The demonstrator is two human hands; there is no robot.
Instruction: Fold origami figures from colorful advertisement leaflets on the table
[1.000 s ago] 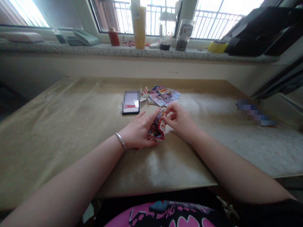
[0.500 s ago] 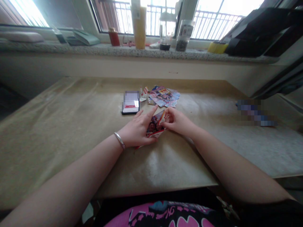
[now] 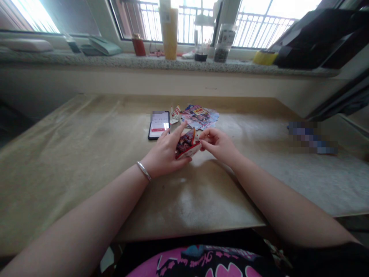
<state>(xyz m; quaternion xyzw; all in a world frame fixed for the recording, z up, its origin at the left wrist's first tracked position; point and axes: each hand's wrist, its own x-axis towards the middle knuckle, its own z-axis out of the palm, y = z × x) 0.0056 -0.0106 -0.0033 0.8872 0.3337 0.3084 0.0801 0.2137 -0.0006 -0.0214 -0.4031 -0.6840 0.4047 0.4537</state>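
My left hand [image 3: 164, 154] is closed around the left side of a folded printed paper [image 3: 186, 145], thumb along its near edge and fingers on the far side. The paper is red and white with a dark picture, raised a little off the table and partly opened out at its folds. At its right end my right hand [image 3: 218, 145] pinches the edge between thumb and fingertips. Just beyond lies a loose pile of colourful printed sheets [image 3: 201, 116], with a small folded paper piece [image 3: 175, 114] standing to its left. A smartphone [image 3: 156, 130] with a lit screen lies beside my left fingers.
The table [image 3: 95, 154] has a pale, glossy cover. A blurred bluish object [image 3: 313, 138] lies at its right side. Along the stone windowsill [image 3: 184, 66] stand a yellow tube [image 3: 170, 34], a red jar [image 3: 138, 45], clear containers and a black bag [image 3: 311, 42].
Both hands have shifted slightly away from me with the folded paper. The paper is now tilted up, its near flap turned towards me. The phone and pile have stayed put.
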